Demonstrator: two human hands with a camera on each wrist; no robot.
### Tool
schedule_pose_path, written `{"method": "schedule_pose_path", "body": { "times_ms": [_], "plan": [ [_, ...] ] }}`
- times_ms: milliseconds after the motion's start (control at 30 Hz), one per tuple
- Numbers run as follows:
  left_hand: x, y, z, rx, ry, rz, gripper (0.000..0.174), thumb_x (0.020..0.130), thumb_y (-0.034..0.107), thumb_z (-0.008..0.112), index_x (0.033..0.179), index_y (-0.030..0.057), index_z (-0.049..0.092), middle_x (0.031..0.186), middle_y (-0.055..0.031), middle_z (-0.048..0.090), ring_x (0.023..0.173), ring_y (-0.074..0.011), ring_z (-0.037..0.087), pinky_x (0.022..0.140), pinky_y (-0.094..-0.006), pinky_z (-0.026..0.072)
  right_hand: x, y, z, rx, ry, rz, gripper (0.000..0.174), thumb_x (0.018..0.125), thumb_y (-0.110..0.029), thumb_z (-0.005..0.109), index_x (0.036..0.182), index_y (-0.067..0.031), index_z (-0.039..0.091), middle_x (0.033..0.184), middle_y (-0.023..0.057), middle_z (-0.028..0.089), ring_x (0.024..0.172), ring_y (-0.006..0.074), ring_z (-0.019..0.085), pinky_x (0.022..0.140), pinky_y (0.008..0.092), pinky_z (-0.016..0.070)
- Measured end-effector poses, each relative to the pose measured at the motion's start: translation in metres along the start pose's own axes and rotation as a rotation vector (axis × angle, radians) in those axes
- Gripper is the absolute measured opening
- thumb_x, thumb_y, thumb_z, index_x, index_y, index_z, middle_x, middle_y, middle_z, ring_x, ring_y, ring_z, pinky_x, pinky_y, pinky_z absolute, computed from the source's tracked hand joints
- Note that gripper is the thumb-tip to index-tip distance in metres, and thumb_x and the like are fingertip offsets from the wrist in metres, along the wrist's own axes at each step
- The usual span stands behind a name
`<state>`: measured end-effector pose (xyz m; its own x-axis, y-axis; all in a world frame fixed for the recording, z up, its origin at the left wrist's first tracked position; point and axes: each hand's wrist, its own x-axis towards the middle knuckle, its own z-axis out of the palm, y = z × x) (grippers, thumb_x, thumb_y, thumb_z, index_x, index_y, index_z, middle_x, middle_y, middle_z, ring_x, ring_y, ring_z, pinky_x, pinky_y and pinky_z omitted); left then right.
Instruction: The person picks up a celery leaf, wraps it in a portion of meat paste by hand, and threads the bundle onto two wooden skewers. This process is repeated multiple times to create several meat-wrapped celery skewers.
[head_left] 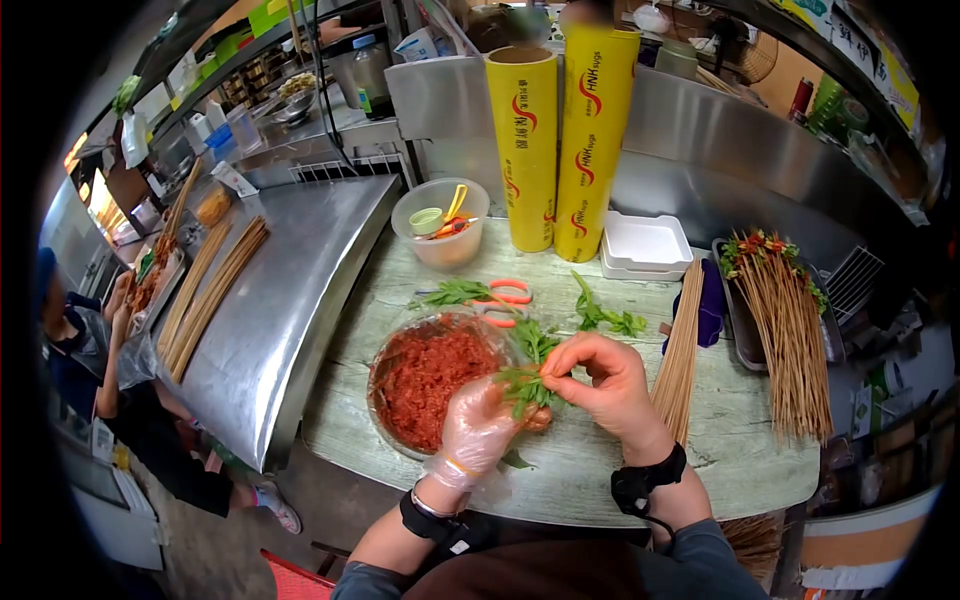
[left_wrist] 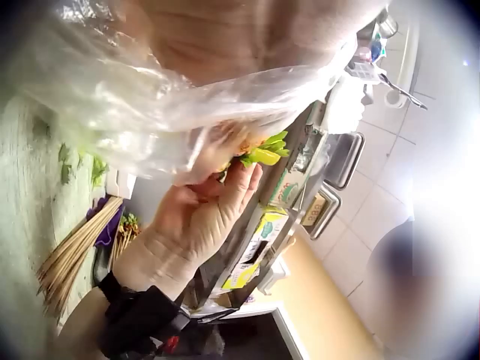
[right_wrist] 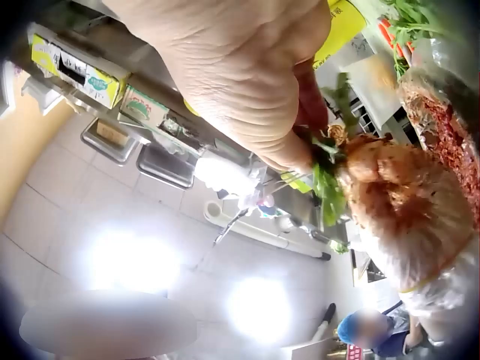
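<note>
- gloved left hand (head_left: 478, 425) curls round a bunch of greens (head_left: 525, 388), just right of the meat bowl (head_left: 371, 380)
- bare right hand (head_left: 605, 385) pinches the same greens, right of the bowl
- skewers (head_left: 680, 350) lie farther right of the bowl

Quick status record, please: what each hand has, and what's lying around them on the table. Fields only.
left hand: gloved, smeared red, grips the greens
right hand: bare, pinches the same greens from the other side
bowl: holds red mince, just left of the hands
scissors: orange handles, behind the bowl among loose leaves
bare skewers: bundle lying right of the right hand
tray: far right, holds loaded skewers
yellow rolls: two, upright at the back
</note>
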<state>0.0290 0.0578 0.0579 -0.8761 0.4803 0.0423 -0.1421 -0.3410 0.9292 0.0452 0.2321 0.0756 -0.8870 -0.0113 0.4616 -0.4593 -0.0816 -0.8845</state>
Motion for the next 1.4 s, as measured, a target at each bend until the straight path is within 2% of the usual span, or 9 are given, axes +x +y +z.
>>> {"method": "schedule_pose_path", "body": {
  "times_ms": [367,467,567,667,867,1100,1300,1367,1400],
  "plan": [
    [0.000,-0.004,-0.012,-0.162,0.154,-0.059,0.023,0.087,0.012,0.062,0.106,0.0002,0.055,0.091,-0.0093,0.063,0.069,-0.0165,0.061,0.054,-0.0262,0.0488,0.002,0.005,0.007,-0.322,-0.188,-0.186,0.025,0.070,0.003,0.070,0.092,-0.0047,0.061,0.095,0.0067,0.064,0.088,0.0178,0.061,0.075,0.0290,0.0483],
    [0.002,0.003,-0.011,-0.295,0.172,-0.069,0.024,0.088,0.013,0.061,0.107,0.0012,0.053,0.093,-0.0093,0.062,0.069,-0.0154,0.060,0.052,-0.0253,0.0479,0.004,-0.004,0.019,-0.106,0.006,-0.025,0.042,0.068,0.002,0.074,0.106,-0.0054,0.059,0.111,0.0069,0.055,0.100,0.0147,0.056,0.081,0.0275,0.0445],
    [0.004,0.011,-0.007,-0.332,0.199,-0.051,0.021,0.089,0.013,0.060,0.106,0.0028,0.052,0.091,-0.0080,0.061,0.067,-0.0139,0.058,0.051,-0.0238,0.0469,0.003,0.010,0.010,0.126,-0.208,0.229,0.058,0.069,0.002,0.074,0.121,-0.0074,0.052,0.122,0.0067,0.046,0.107,0.0139,0.050,0.087,0.0261,0.0407],
    [0.000,0.009,-0.008,-0.286,0.184,-0.081,0.019,0.089,0.012,0.059,0.104,0.0045,0.051,0.087,-0.0059,0.059,0.067,-0.0127,0.057,0.050,-0.0227,0.0462,-0.003,0.019,0.026,0.338,-0.104,0.205,0.048,0.070,0.003,0.074,0.114,-0.0061,0.058,0.116,0.0071,0.050,0.101,0.0145,0.052,0.086,0.0255,0.0406],
    [0.000,0.001,-0.014,-0.246,0.210,-0.005,0.018,0.087,0.006,0.061,0.102,0.0062,0.051,0.084,-0.0036,0.057,0.057,-0.0103,0.055,0.045,-0.0233,0.0455,-0.004,0.020,0.022,-0.084,-0.081,0.034,0.017,0.072,0.001,0.072,0.086,-0.0039,0.067,0.095,0.0064,0.060,0.094,0.0174,0.057,0.081,0.0279,0.0449],
    [-0.001,-0.002,-0.016,-0.075,0.315,0.023,0.018,0.089,0.006,0.057,0.105,0.0076,0.050,0.082,-0.0030,0.056,0.053,-0.0086,0.052,0.041,-0.0193,0.0407,-0.005,0.019,0.027,-0.254,-0.065,-0.207,0.012,0.075,-0.006,0.070,0.086,-0.0064,0.065,0.098,0.0088,0.060,0.092,0.0228,0.060,0.080,0.0330,0.0477],
    [-0.006,-0.003,-0.006,-0.231,0.326,0.014,0.030,0.089,0.014,0.057,0.118,0.0081,0.050,0.094,-0.0029,0.057,0.070,-0.0102,0.055,0.051,-0.0210,0.0458,-0.006,0.011,0.020,-0.229,-0.075,-0.478,0.008,0.072,-0.007,0.066,0.077,-0.0053,0.060,0.083,0.0081,0.058,0.082,0.0274,0.058,0.070,0.0356,0.0474],
    [0.005,-0.013,-0.066,-0.212,-0.124,-0.086,0.040,0.088,0.029,0.059,0.122,0.0127,0.050,0.096,-0.0001,0.059,0.077,-0.0146,0.060,0.061,-0.0279,0.0512,-0.008,0.003,0.020,-0.269,-0.032,-0.531,0.011,0.068,-0.008,0.068,0.073,-0.0050,0.058,0.079,0.0081,0.057,0.078,0.0288,0.058,0.065,0.0379,0.0468],
    [0.010,0.001,-0.050,0.142,-0.034,-0.159,0.060,0.087,0.047,0.053,0.129,0.0064,0.039,0.120,-0.0146,0.050,0.102,-0.0224,0.057,0.087,-0.0379,0.0495,-0.009,0.004,0.020,-0.293,-0.010,-0.555,0.012,0.066,-0.007,0.068,0.072,-0.0050,0.058,0.078,0.0082,0.056,0.076,0.0290,0.058,0.064,0.0380,0.0466]
  ]
}}
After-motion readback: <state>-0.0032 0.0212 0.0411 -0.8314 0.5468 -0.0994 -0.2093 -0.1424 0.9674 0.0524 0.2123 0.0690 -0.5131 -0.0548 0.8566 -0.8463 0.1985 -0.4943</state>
